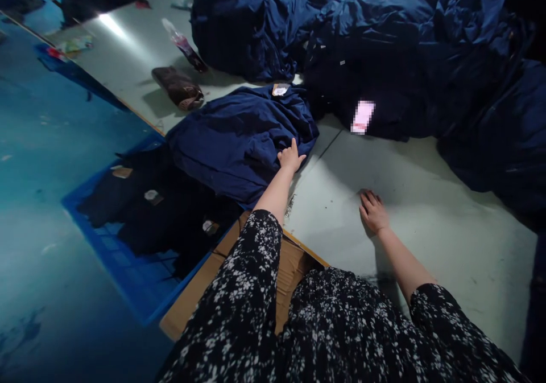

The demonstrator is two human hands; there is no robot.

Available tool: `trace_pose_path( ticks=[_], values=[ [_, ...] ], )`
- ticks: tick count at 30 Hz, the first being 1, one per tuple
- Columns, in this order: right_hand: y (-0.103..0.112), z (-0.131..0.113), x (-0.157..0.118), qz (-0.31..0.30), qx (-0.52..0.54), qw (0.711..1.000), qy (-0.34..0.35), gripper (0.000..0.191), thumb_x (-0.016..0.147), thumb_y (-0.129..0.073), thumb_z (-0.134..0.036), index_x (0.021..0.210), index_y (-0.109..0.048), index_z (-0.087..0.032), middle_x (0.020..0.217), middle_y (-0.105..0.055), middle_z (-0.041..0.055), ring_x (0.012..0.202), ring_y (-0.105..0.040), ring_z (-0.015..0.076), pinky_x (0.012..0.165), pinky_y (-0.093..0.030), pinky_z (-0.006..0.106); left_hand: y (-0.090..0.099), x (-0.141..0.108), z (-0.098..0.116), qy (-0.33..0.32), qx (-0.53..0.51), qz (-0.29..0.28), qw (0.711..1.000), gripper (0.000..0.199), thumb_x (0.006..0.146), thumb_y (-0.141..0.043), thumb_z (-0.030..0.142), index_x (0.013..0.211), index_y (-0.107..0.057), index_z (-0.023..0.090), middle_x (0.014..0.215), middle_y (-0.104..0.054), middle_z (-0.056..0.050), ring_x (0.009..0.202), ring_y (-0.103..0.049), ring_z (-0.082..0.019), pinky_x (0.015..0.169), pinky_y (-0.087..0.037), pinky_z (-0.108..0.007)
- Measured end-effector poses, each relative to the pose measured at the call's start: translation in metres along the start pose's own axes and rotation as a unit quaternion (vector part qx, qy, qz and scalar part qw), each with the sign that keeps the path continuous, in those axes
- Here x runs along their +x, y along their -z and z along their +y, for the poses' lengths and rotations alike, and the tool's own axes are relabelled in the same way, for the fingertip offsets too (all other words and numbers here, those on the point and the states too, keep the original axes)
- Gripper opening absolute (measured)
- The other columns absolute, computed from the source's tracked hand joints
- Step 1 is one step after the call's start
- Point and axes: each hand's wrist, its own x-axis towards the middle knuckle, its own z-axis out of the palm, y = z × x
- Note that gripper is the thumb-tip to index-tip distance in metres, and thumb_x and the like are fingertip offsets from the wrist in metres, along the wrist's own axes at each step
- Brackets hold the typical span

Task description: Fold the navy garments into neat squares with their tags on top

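Note:
My left hand lies with bunched fingers on the near edge of a folded navy cloth garment, and a small tag shows at the garment's far end. My right hand rests palm down on the pale grey table, touching nothing else. Its fingers are slightly curled around nothing. A large heap of navy garments lies beyond it. Both forearms come out of black sleeves with a white floral print.
A blue plastic crate holds dark garments with tags. A cardboard box stands below my arms. A brown folded bundle and a clear plastic packet lie on the table. A blurred pink label sits on the heap.

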Motion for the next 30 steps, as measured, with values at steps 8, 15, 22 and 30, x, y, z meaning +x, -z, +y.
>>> trace_pose_path(
  ticks=[8,15,22,30],
  values=[
    [0.006,0.002,0.003,0.007,0.054,0.999,-0.004,0.056,0.1,-0.043,-0.037,0.149,-0.058,-0.015,0.164,-0.045,0.0144,0.153,-0.038,0.0294,0.128,-0.026,0.051,-0.014,-0.039,0.011,-0.065,-0.104,0.11,0.986,0.023,0.099,-0.055,0.025,0.1,-0.078,0.023,0.153,-0.054,-0.011,0.147,-0.041,-0.034,0.122,-0.026,-0.061],
    [0.025,0.008,0.018,0.006,0.259,0.963,-0.07,0.05,0.088,-0.06,-0.052,0.119,-0.076,-0.016,0.145,-0.063,0.0193,0.142,-0.053,0.0325,0.121,-0.038,0.049,-0.022,-0.074,0.051,-0.274,-0.255,0.129,0.918,0.028,0.103,-0.051,0.025,0.079,-0.065,0.02,0.11,-0.075,-0.013,0.116,-0.065,-0.026,0.11,-0.047,-0.045],
    [0.073,0.014,0.039,-0.017,0.525,0.807,-0.27,0.07,0.098,-0.036,-0.071,0.124,-0.07,-0.015,0.128,-0.073,0.0183,0.118,-0.068,0.0285,0.102,-0.052,0.046,-0.054,-0.169,0.094,-0.579,-0.231,0.0,0.782,0.028,0.101,-0.059,0.042,0.096,-0.076,0.021,0.136,-0.07,-0.017,0.121,-0.067,-0.024,0.11,-0.05,-0.042],
    [0.067,-0.04,0.041,-0.032,0.344,0.93,-0.125,0.113,0.062,-0.09,-0.037,0.162,-0.04,-0.021,0.163,-0.046,0.0125,0.149,-0.044,0.0324,0.122,-0.037,0.043,-0.036,-0.156,0.048,-0.321,-0.077,0.032,0.943,0.07,0.086,-0.062,0.012,0.154,-0.051,0.021,0.166,-0.042,-0.014,0.154,-0.037,-0.029,0.128,-0.026,-0.051]
  ],
)
